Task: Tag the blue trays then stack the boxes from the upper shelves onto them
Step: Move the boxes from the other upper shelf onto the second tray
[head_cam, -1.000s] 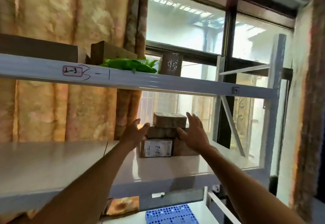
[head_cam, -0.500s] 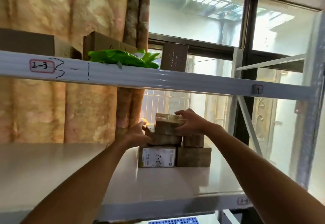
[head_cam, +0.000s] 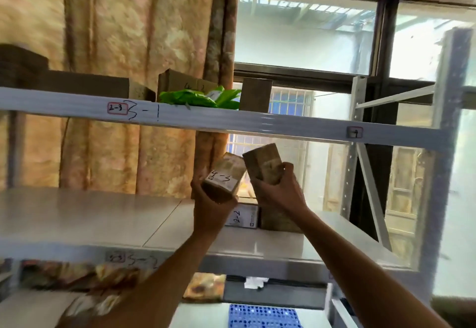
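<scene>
My left hand point(head_cam: 211, 204) grips a small brown box point(head_cam: 224, 175) with a white label marked "4-5", lifted off the middle shelf point(head_cam: 103, 214). A second small brown box point(head_cam: 265, 163) is tilted upright in the grip of my right hand point(head_cam: 279, 188), just right of the first. Behind my hands, a white-labelled box point(head_cam: 243, 215) and a brown box point(head_cam: 278, 221) stay on the shelf, partly hidden. A blue perforated tray point(head_cam: 264, 316) shows at the bottom, below the shelves.
The upper shelf beam point(head_cam: 231, 119), tagged "2-3", runs just above my hands; it carries cardboard boxes point(head_cam: 180, 83), a green bag point(head_cam: 198, 97) and an upright brown box point(head_cam: 256, 94). A grey rack post point(head_cam: 445, 147) stands at the right before a window; patterned curtains hang behind.
Both hands closed on the two top boxes of the stack and lifted them off toward me, tilting them. The view dropped slightly, so the blue tray shows more.
</scene>
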`<state>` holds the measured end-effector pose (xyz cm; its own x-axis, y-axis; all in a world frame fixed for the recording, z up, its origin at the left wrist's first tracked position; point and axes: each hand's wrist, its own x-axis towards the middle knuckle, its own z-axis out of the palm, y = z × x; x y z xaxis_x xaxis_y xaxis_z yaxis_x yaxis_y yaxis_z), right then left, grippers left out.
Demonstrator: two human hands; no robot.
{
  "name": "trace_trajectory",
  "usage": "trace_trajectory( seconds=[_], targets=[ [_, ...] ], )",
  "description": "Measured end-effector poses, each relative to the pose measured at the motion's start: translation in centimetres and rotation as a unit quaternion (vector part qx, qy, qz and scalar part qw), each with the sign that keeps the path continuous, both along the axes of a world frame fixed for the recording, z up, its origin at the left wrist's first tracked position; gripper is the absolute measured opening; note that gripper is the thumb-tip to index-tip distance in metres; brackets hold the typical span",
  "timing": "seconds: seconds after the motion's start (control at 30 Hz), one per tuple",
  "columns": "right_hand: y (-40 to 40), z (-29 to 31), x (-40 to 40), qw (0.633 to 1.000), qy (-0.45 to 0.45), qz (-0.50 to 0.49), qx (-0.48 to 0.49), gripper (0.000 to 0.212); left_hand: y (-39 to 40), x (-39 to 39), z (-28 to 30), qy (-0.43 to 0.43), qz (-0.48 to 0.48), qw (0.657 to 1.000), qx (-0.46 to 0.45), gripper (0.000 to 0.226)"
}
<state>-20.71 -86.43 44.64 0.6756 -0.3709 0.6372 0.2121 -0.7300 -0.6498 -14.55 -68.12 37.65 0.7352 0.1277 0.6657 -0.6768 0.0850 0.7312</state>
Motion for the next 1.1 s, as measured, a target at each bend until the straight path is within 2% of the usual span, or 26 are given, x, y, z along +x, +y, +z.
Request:
trace_trajectory(
  seconds=[0.23, 0.4, 0.5, 0.6, 0.67, 0.8, 0.97, 1.1],
  targets=[
    [5.0, -6.2, -6.5, 0.989, 0.072, 0.006, 0.128, 0.100, -1.1, -9.8, -4.7, -0.032, 0.060, 0.992, -0.107, 0.102],
    [7.5, -8.9, -10.5, 0.988, 0.064, 0.007, 0.144, 0.101, 0.5, -14.9, -7.0, -0.022, 0.017, 0.994, -0.109, 0.099],
    [8.7, -10.2, -12.6, 0.986, 0.067, 0.004, 0.155, 0.090, 2.4, -17.5, -7.6, -0.016, -0.027, 0.995, -0.092, 0.081],
    [10.4, -12.2, -14.6, 0.983, 0.069, 0.011, 0.171, 0.082, 5.1, -19.7, -9.0, -0.010, -0.017, 0.998, -0.067, 0.056],
    [11.6, -14.5, -15.9, 0.978, 0.073, 0.018, 0.194, 0.074, 7.0, -20.7, -11.1, 0.023, -0.018, 0.997, -0.071, 0.049],
    [13.6, -20.0, -18.4, 0.969, 0.097, 0.025, 0.227, 0.054, 10.0, -22.2, -15.9, 0.113, -0.021, 0.992, -0.052, 0.050],
    [13.6, -27.5, -21.6, 0.944, 0.168, 0.038, 0.280, 0.053, 11.4, -23.3, -22.4, 0.217, -0.051, 0.974, -0.038, 0.042],
    [11.2, -32.6, -22.1, 0.918, 0.254, 0.021, 0.303, 0.043, 10.2, -23.3, -27.7, 0.319, -0.088, 0.943, -0.036, 0.036]
  ],
)
